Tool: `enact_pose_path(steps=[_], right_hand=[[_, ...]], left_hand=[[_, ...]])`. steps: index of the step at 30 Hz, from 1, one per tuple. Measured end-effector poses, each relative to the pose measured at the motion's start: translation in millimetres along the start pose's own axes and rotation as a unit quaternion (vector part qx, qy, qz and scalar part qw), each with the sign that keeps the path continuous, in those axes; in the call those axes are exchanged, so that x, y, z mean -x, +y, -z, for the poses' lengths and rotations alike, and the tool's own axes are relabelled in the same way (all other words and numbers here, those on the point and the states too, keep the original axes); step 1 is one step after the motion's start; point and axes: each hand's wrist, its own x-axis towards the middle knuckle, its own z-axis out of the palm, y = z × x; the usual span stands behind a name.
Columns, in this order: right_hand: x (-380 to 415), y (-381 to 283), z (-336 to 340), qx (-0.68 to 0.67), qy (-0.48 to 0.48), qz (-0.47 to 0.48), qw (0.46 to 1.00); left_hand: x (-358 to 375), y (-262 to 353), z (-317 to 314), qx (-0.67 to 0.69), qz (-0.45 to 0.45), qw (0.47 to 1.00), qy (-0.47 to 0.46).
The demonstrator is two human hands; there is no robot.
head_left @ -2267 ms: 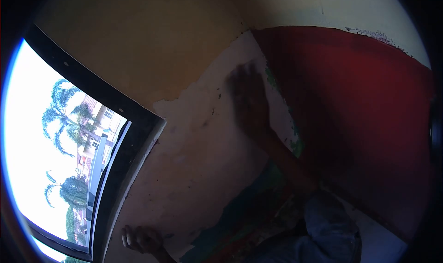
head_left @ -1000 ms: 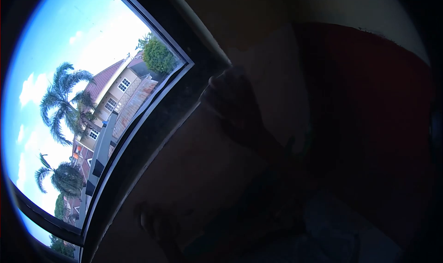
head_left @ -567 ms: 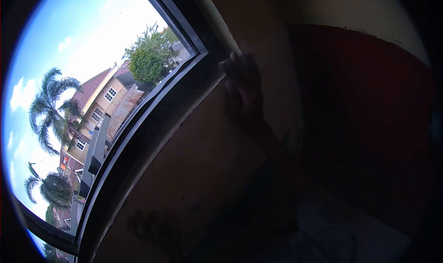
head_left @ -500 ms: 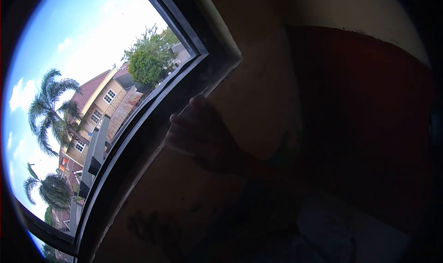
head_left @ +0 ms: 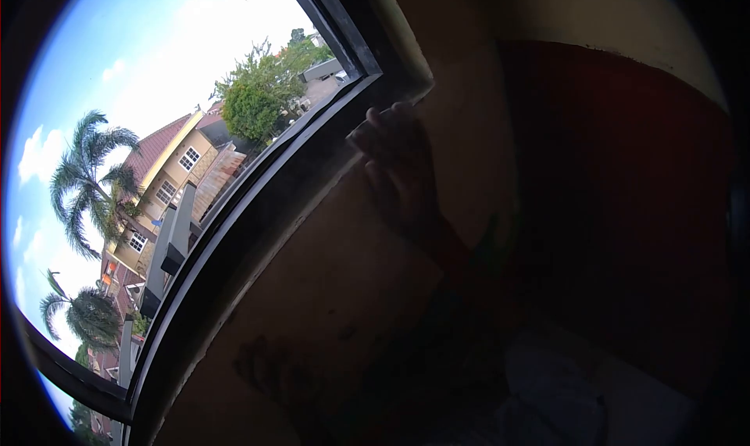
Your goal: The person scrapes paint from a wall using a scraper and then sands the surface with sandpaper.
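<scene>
My right hand (head_left: pixel 397 164) reaches up to the pale edge of the sill (head_left: pixel 312 204), close to the window's lower corner. Its fingertips catch the window light and sit slightly apart, with the thumb lower down; I make out nothing held. Deep in shadow at the bottom, my left hand (head_left: pixel 273 372) hangs in front of the wall, its fingers loosely bent and apart, and no held thing shows. Beside the sill runs the dark window frame (head_left: pixel 258 184). Darkness hides the finer detail of both hands.
A plain wall (head_left: pixel 461 133) meets a dark red surface (head_left: pixel 617 180) on the right. White cloth (head_left: pixel 555 383) shows at the lower right. Outside the window are a house (head_left: pixel 176 164), palm trees (head_left: pixel 92 176) and a green tree (head_left: pixel 254 110).
My right hand has moved up and to the right along the sill, toward the window corner. My left hand has shifted slightly up and right in view. The camera view has turned a little.
</scene>
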Motion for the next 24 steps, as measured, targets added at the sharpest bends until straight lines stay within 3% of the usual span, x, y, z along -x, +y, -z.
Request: enact_pose_path(steps=[3, 5, 8, 9, 11, 14, 19, 20, 21, 24], right_hand=[[-16.8, 0.6, 9.8, 0.065, 0.033, -0.082, 0.994], [-1.3, -59.5, -6.8, -0.145, -0.062, 0.113, 0.981], [10.9, -32.5, -10.4, -0.104, -0.035, 0.117, 0.987], [8.8, 2.0, 3.0, -0.014, -0.017, 0.023, 0.999], [3.6, 52.6, 14.6, -0.067, 0.152, -0.236, 0.958], [5.0, -12.2, 2.5, 0.0, 0.008, -0.094, 0.996], [79.0, -28.0, -5.2, -0.08, -0.131, 0.076, 0.985], [90.0, 5.7, -3.5, 0.016, -0.066, -0.101, 0.993], [85.3, 33.8, 4.6, 0.112, 0.001, -0.273, 0.956], [99.3, 11.4, -8.3, 0.107, 0.048, -0.328, 0.937]], left_hand=[[-5.7, 10.3, 1.1, 0.006, 0.038, 0.999, 0.006], [-1.0, 4.5, -2.6, 0.021, 0.03, 0.999, 0.01], [4.9, -1.9, -4.9, 0.041, 0.006, 0.999, 0.027], [2.8, -1.9, -5.3, 0.043, 0.002, 0.999, 0.032], [-1.7, 1.9, -4.1, 0.048, -0.001, 0.998, 0.04], [-2.3, 6.2, -2.8, -0.011, 0.017, 1.0, 0.017], [14.1, -6.2, -7.8, 0.053, -0.003, 0.996, 0.077], [19.4, -9.1, -10.9, 0.066, 0.008, 0.994, 0.089], [15.6, -7.1, -13.0, 0.063, 0.014, 0.994, 0.092], [11.0, 2.5, -7.9, 0.057, 0.032, 0.994, 0.087]])
